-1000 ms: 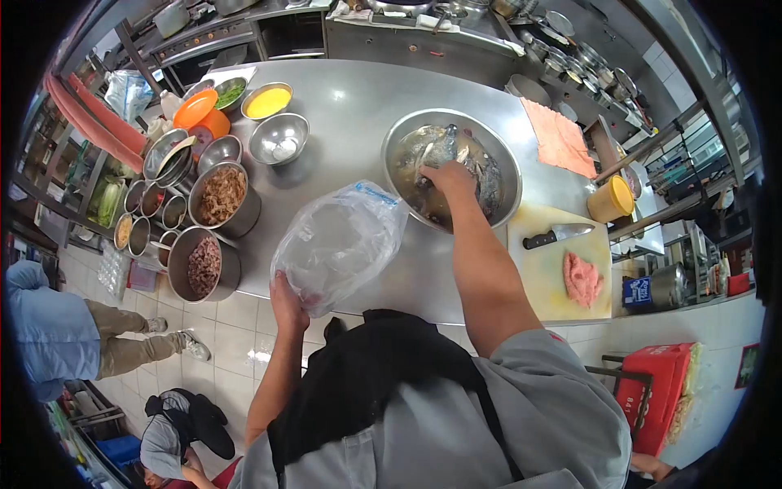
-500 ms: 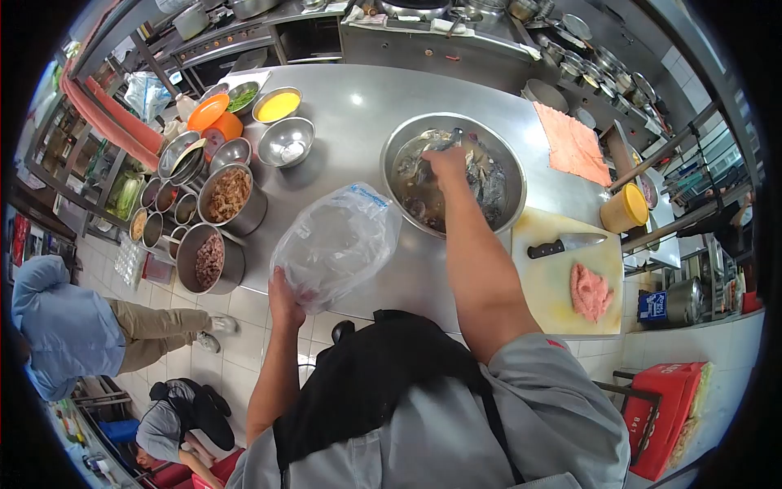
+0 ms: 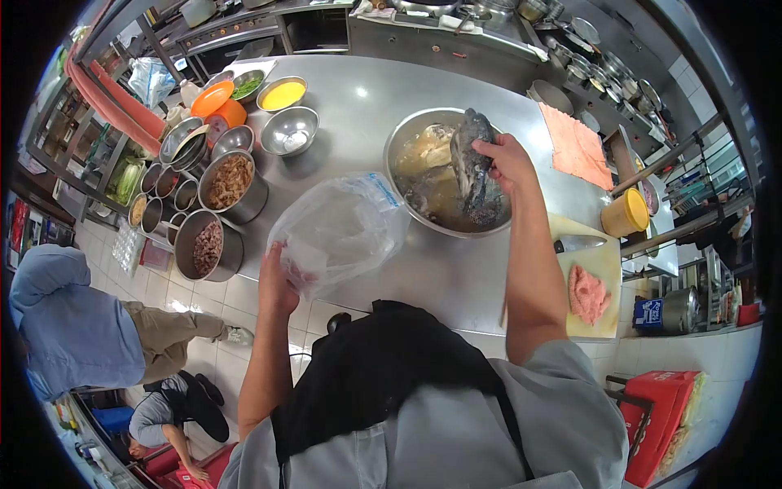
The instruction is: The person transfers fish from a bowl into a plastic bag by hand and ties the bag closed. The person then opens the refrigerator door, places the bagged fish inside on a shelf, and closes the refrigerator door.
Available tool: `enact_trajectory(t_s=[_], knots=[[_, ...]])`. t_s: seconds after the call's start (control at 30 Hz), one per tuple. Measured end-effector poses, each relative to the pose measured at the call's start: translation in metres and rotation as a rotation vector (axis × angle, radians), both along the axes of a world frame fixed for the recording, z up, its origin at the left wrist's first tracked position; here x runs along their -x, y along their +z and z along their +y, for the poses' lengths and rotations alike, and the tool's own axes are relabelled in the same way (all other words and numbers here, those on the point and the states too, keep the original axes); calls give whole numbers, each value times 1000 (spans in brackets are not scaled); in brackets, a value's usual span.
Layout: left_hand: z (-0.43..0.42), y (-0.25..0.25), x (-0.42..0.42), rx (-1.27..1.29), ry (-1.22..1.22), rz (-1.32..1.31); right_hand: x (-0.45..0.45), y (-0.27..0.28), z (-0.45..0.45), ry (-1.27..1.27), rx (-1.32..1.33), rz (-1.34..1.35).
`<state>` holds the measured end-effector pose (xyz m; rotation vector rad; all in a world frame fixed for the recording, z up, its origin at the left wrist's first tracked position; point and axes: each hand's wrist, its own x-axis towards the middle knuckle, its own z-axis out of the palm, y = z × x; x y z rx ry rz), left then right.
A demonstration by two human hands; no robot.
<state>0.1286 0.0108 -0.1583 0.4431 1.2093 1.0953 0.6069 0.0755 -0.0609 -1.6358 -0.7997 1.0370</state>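
My right hand (image 3: 511,165) grips a dark, mottled fish (image 3: 471,163), raised at a tilt over the large steel bowl (image 3: 393,183). Its lower end is still over or in the cloudy liquid; I cannot tell which. Pale and dark pieces (image 3: 432,147) lie in that liquid. My left hand (image 3: 279,281) is closed on the near edge of a clear plastic bag (image 3: 338,236), which gapes open just left of the bowl. Part of the left fingers shows blurred through the plastic.
A knife (image 3: 580,243) and a pink cloth (image 3: 588,295) lie on the cutting board (image 3: 562,314) at right. Pots of meat (image 3: 207,248) and small bowls line the table's left side. Two people, one in a blue shirt (image 3: 77,322), are on the left.
My right hand has come up out of the bowl and moved right, lifting the fish. The cutting board has shifted right. My left hand still holds the bag, which has moved only slightly.
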Motion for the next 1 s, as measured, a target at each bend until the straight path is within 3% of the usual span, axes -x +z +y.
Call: enact_trajectory(t_s=[0.1, 0.2, 0.37, 0.5, 0.57, 0.8, 0.87, 1.0], knots=[[5, -2, -1, -12, -22, -78, -5, 6, -13, -2, 23, -3], [2, 26, -18, 30, -15, -50, -14, -2, -14, 30, 48, -46], [18, -2, 14, -58, -183, 17, -37, -16, -13, 76, -5, -55], [32, 5, 17, -44, -213, 25, -2, 37, -24, 311, -115, 42], [43, 11, 17, 95, -241, -82, 20, 48, -19, 432, -161, 62], [80, 2, 29, 220, -376, -207, 117, 32, 28, 899, -55, 191], [88, -6, 35, 242, -403, -230, 151, 19, 39, 995, 42, 100], [94, -32, 48, 262, -412, -344, 208, -7, 46, 1119, -122, -487]])
